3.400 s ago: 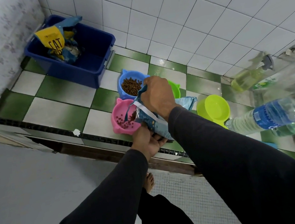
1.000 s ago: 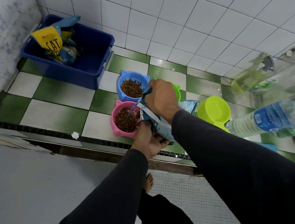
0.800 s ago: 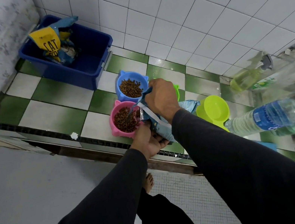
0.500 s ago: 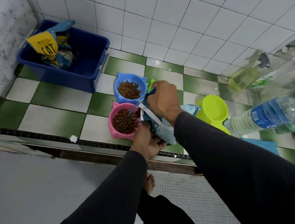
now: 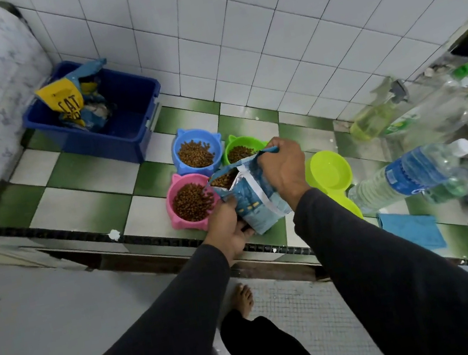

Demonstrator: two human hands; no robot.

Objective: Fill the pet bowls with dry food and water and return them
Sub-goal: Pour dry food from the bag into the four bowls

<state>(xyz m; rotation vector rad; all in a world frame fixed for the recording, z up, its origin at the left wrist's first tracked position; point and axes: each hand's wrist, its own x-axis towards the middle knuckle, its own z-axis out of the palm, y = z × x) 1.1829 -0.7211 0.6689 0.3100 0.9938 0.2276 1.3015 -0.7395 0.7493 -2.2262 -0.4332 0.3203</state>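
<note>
Three cat-eared bowls stand on the green-and-white checked ledge, each holding brown kibble: a pink bowl (image 5: pixel 189 202), a blue bowl (image 5: pixel 196 152) behind it and a green bowl (image 5: pixel 240 150) to the right. I hold an open blue kibble bag (image 5: pixel 257 201) just right of the pink bowl, its mouth showing kibble. My left hand (image 5: pixel 227 229) grips the bag's lower left side. My right hand (image 5: pixel 283 165) holds its top edge. Two lime-green bowls (image 5: pixel 331 172) sit to the right; the rear one holds no kibble.
A blue bin (image 5: pixel 118 116) with a yellow cat food bag (image 5: pixel 66 102) stands at the back left by the tiled wall. Water bottles (image 5: pixel 407 175) and a spray bottle (image 5: pixel 378 116) crowd the right. A blue cloth (image 5: pixel 412 228) lies near the ledge's front edge.
The pink bowl has filled with kibble. The bag has tipped back more upright, away from the pink bowl, and the green bowl behind my right hand now shows.
</note>
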